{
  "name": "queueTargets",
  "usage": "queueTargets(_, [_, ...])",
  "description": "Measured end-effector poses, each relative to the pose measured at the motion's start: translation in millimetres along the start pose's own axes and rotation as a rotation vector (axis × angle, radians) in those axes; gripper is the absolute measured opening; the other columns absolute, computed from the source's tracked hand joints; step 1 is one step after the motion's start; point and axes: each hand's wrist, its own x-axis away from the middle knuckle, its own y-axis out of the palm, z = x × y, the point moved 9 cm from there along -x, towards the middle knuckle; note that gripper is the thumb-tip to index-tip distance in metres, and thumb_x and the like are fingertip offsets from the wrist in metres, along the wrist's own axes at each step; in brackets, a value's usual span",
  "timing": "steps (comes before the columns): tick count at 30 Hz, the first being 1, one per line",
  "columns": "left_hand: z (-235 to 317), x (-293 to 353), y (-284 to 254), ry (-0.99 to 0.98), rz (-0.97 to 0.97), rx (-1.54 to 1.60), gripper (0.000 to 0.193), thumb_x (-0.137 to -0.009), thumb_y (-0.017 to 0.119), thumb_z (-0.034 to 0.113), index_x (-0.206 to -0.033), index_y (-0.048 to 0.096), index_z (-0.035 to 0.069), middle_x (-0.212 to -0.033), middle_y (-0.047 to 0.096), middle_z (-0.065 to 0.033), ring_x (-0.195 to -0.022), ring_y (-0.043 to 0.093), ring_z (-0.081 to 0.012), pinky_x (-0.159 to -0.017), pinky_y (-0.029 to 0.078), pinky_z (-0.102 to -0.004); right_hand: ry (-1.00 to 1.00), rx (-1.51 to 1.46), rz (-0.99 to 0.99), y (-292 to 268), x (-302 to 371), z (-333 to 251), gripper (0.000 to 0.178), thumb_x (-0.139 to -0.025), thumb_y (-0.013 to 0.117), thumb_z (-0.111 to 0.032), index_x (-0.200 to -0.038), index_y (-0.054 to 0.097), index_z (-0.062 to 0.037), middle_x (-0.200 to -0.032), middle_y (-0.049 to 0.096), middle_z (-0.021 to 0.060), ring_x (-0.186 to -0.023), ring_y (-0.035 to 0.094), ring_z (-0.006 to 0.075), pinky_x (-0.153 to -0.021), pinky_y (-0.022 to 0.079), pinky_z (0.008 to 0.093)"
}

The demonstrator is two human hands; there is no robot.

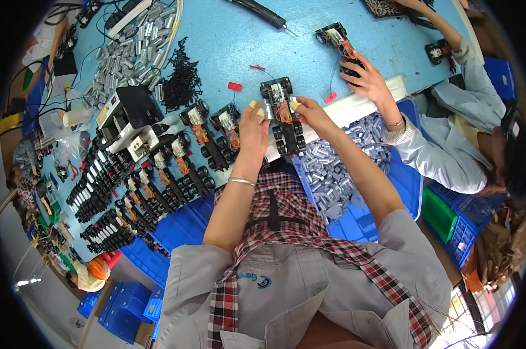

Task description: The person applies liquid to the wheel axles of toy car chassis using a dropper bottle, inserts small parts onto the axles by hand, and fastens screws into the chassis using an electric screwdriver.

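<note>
A toy truck chassis (pixel 284 113) with black wheels, orange wires and a red tag lies in front of me at the table's near edge. My left hand (pixel 254 131) is at its left side, thumb and fingertips pinched on a small silver cylinder (pixel 268 110) close against the chassis. On the other side, my right hand (pixel 314 116) has its fingertips closed at the chassis edge, steadying contact with it. Yellowish covers sit on some fingertips of both hands. Two more chassis (pixel 225 125) stand just left of my left hand.
A heap of silver cylinders (pixel 138 49) and a pile of black screws (pixel 183 81) lie far left. Many chassis stand in rows at left. A blue bin (pixel 413 174) of silver parts is at my right. A black screwdriver (pixel 263 13) lies far off; a co-worker's hand (pixel 367 81) holds another chassis.
</note>
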Motion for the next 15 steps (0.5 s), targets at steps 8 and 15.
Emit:
queueTargets(8, [-1.6, 4.0, 10.0, -0.299, -0.159, -0.415, 0.038, -0.088, 0.056, 0.009, -0.122, 0.046, -0.004, -0.108, 0.059, -0.0064, -0.097, 0.057, -0.0132, -0.089, 0.046, -0.0274, -0.052, -0.003, -0.084, -4.2, -12.0, 3.9, 0.036, -0.09, 0.049, -0.018, -0.121, 0.05, -0.0001, -0.1, 0.06, 0.001, -0.081, 0.055, 0.0058, -0.07, 0.043, 0.018])
queueTargets(15, [-14.2, 5.0, 8.2, -0.335, -0.174, -0.455, 0.039, -0.088, 0.058, 0.012, -0.123, 0.047, -0.002, -0.112, 0.058, -0.0059, -0.099, 0.057, -0.0122, -0.087, 0.047, -0.0259, 0.022, 0.026, -0.133, 1.6, -7.6, -4.2, 0.029, -0.09, 0.045, -0.012, -0.112, 0.053, 0.0033, -0.102, 0.059, 0.0073, -0.089, 0.057, 0.0113, -0.078, 0.047, 0.0258])
